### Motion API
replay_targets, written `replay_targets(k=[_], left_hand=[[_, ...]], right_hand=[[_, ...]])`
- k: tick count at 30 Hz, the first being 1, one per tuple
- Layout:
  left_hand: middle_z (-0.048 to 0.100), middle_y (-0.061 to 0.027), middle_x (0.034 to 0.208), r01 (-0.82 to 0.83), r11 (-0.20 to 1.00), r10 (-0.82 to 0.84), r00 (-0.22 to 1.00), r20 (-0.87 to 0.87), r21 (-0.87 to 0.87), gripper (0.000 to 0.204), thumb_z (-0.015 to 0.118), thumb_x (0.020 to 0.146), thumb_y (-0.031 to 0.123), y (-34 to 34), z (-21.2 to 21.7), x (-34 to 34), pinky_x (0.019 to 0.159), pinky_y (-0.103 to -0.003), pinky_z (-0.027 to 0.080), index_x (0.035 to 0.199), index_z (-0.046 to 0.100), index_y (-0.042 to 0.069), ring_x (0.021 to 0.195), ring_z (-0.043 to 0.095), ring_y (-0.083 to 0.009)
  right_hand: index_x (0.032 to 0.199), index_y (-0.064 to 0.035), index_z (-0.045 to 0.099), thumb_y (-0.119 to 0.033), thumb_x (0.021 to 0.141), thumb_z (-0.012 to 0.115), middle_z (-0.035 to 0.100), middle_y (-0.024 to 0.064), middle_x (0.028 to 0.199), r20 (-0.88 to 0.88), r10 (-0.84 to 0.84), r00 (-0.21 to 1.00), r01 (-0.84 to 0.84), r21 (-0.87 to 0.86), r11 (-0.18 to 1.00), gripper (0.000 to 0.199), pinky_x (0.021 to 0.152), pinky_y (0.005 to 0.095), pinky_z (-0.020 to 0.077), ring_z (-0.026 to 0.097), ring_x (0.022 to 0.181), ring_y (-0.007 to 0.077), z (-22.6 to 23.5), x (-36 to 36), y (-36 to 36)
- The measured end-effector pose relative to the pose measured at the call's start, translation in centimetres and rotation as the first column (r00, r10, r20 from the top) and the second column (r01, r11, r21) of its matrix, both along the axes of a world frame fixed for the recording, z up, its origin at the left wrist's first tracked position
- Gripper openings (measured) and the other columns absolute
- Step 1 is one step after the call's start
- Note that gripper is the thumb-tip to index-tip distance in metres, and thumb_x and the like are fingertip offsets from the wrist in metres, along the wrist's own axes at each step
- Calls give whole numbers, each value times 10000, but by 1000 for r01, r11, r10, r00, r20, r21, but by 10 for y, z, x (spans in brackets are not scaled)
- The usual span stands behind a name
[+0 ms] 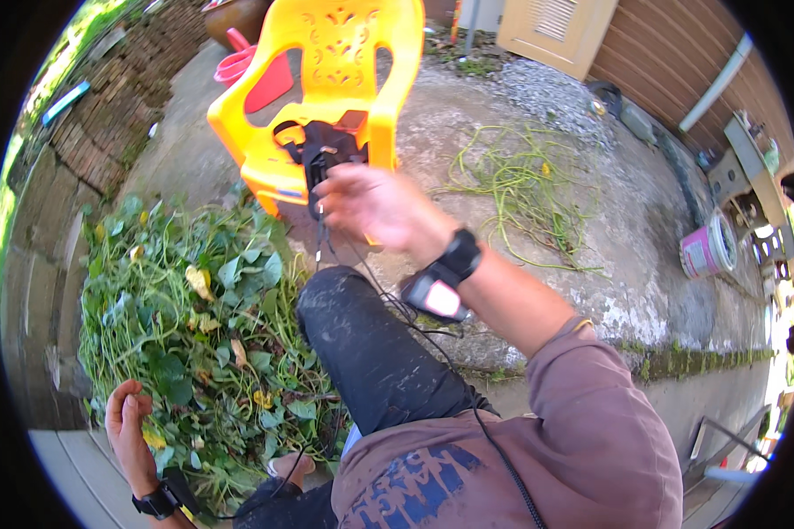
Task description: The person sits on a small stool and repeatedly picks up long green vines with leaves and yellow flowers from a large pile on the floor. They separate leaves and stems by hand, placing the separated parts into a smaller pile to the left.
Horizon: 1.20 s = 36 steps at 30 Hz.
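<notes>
Right hand (366, 207) is a blur at the black bag (333, 144) on the yellow chair (337, 53), can't tell if it's gripping anything. Left hand (130, 436) is loosely curled, looks empty, by the leafy vines (172, 370) near left. Mostly bare stems (529, 198) lie far right, so I'd guess some's sorted, plenty left.
</notes>
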<state>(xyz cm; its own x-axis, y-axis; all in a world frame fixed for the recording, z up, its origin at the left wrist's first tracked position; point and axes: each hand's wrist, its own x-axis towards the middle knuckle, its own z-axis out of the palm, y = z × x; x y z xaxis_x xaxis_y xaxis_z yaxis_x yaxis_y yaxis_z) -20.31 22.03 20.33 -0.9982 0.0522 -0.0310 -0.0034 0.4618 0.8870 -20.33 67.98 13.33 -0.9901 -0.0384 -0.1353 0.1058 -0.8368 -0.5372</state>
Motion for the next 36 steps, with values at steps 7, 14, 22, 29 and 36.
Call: replay_targets(k=[7,14,22,29,36], left_hand=[[614,-53,923,-4,1000,5,1000,28,-5,250,508,890,171,-57,-27,33,725,-246,443,1027,584,-24,779,567,-111],[625,-45,937,-250,955,180,917,357,161,229,536,882,169,-123,-88,42,688,-230,460,1039,590,12,748,585,-93],[608,-27,869,-329,940,340,884,322,-89,244,526,849,180,-168,-197,-68,617,-238,448,1011,587,8,686,560,-97],[565,-144,1058,-232,510,7,964,-266,-828,307,517,775,95,-184,-263,-225,871,-402,417,1076,537,41,1007,522,-310],[413,-91,1338,-82,222,164,985,-46,-972,456,453,795,91,-213,-292,-285,1034,-490,223,1250,447,96,1293,315,-249]], right_hand=[[929,-70,534,-172,813,604,629,86,849,156,554,818,-568,64,821,170,633,314,507,617,744,196,0,-50,-215],[856,-34,533,-123,825,549,613,72,764,290,568,770,-575,-72,815,96,589,297,511,591,656,177,-47,-135,-266],[963,-43,520,-140,860,512,576,39,784,294,414,862,-503,380,776,141,564,243,459,555,643,134,-87,-166,-298],[1039,-31,519,-149,856,527,577,39,826,368,523,769,-632,562,534,218,588,215,441,547,673,98,-83,-154,-330],[1010,-2,515,-133,845,549,550,15,821,410,567,714,-692,534,485,213,638,218,417,502,715,85,-89,-152,-339]])
